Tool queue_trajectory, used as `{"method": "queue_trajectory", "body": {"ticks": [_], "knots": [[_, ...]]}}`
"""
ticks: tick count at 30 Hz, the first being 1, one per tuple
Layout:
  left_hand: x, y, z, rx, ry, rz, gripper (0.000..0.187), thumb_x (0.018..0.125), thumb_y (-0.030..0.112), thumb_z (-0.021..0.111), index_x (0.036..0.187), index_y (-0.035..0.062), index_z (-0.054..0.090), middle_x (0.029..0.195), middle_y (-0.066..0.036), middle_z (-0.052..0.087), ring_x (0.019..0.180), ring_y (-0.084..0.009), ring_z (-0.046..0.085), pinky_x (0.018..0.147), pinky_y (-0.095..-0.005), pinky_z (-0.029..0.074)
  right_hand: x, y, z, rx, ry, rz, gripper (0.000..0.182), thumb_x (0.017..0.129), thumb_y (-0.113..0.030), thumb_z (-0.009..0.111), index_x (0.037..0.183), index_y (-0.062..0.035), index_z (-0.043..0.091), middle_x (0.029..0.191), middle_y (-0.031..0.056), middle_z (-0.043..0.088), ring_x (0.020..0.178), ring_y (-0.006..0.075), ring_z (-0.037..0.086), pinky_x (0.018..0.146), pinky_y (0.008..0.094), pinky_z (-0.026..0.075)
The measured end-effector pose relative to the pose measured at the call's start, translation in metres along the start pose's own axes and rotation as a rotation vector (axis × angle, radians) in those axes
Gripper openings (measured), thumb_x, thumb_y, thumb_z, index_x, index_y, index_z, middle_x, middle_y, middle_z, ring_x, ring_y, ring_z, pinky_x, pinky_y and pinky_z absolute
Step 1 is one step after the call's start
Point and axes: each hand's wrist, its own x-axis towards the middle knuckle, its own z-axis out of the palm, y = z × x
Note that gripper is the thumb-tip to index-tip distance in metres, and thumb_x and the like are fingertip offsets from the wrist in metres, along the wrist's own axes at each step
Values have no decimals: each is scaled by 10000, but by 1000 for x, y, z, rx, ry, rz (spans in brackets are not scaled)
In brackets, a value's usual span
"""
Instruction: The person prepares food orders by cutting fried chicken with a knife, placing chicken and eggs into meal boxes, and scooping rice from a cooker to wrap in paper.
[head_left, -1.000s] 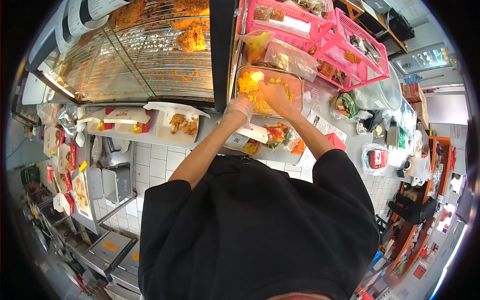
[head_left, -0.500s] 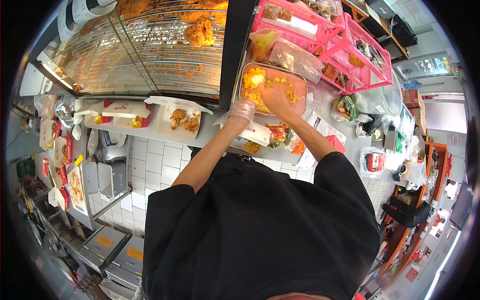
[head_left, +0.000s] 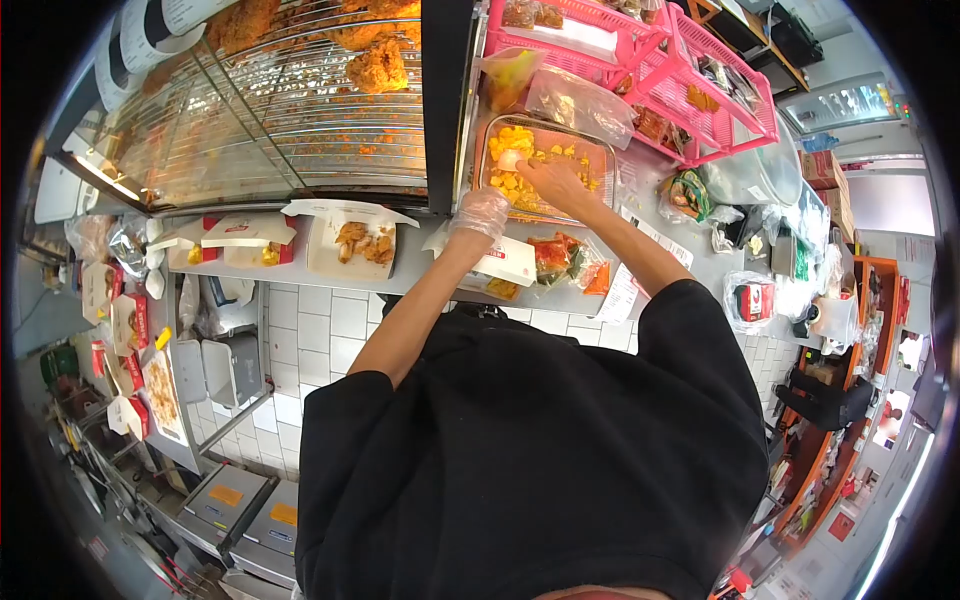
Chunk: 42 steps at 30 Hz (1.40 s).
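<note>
Angling right forearm point(head_left: 632, 242) flatter and wider than half a second ago, with small white item point(head_left: 510, 160) slightly nearer the tray's front edge. Holding that item in a narrow pinch of right hand point(head_left: 548, 183), among yellow food pieces point(head_left: 512, 138) on the left side of the metal-rimmed tray point(head_left: 595, 148); too small to identify. Left hand point(head_left: 484, 212), in clear glove, at tray's near left corner; can't tell finger spread or grip. Just below: white-lidded box point(head_left: 512, 262), with bagged vegetables point(head_left: 553, 258) to its right. Beyond tray: clear plastic bag point(head_left: 578, 105), pink baskets point(head_left: 648, 78). Farther left along counter: open chicken box point(head_left: 350, 211), just below display case point(head_left: 438, 100).
</note>
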Motion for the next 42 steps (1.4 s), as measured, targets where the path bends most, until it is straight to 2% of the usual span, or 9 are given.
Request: {"method": "queue_trajectory", "body": {"ticks": [8,14,17,20,26,29,32,38,42], "knots": [[-13,-2,-4,-236,42,-52,118,845,73,555,840,43,668,849,-180,673,825,-348,676,739,-448,544,-29,-43,8,191,-209,292,178,922,-134,530,1067,-31,538,871,230,655,797,431,652,678,534,483],[-18,-2,0,-199,42,19,172,904,142,505,928,50,648,934,-207,662,874,-368,660,772,-463,530,-9,-57,13,708,64,502,239,944,-207,547,961,15,634,848,229,681,817,406,662,760,463,510],[-16,-14,25,-215,59,13,212,947,175,471,942,52,644,943,-224,657,890,-381,654,781,-471,524,-5,-45,25,957,64,574,224,960,-232,568,953,-13,613,823,167,665,786,286,652,694,415,484],[-14,-21,49,-455,58,-161,247,977,203,448,965,55,646,931,-227,657,900,-387,653,778,-470,521,-11,-30,26,771,134,590,229,953,-233,579,953,-8,626,832,158,664,796,243,654,697,402,486],[-21,-16,42,-417,217,59,175,962,134,483,944,61,641,865,-177,653,800,-339,653,730,-425,529,-4,-36,-2,373,299,444,216,980,-186,506,1138,-43,539,794,184,666,682,351,677,608,488,501],[-17,-19,57,-807,54,-158,128,927,108,504,941,66,624,882,-162,650,806,-326,649,732,-431,532,23,-16,43,-10,244,339,271,952,-131,491,1213,-65,458,790,199,663,669,401,666,562,503,508],[-24,-15,41,-454,181,-39,97,946,132,564,916,49,601,772,-118,583,729,-268,613,673,-410,492,33,-17,50,-87,231,198,316,913,-106,511,1218,-61,438,768,194,657,648,389,663,534,473,519],[-21,-19,44,-18,219,146,56,855,94,592,907,84,609,851,-139,624,812,-315,636,717,-431,488,5,-32,18,155,-10,-18,174,937,-118,504,1086,-30,522,795,208,653,744,393,670,621,488,512],[-20,-18,39,-21,309,186,99,829,77,582,920,94,619,898,-117,642,823,-305,632,746,-411,482,-3,-42,7,493,-69,113,172,961,-184,552,952,-14,578,795,199,640,795,323,669,660,441,494]]}}
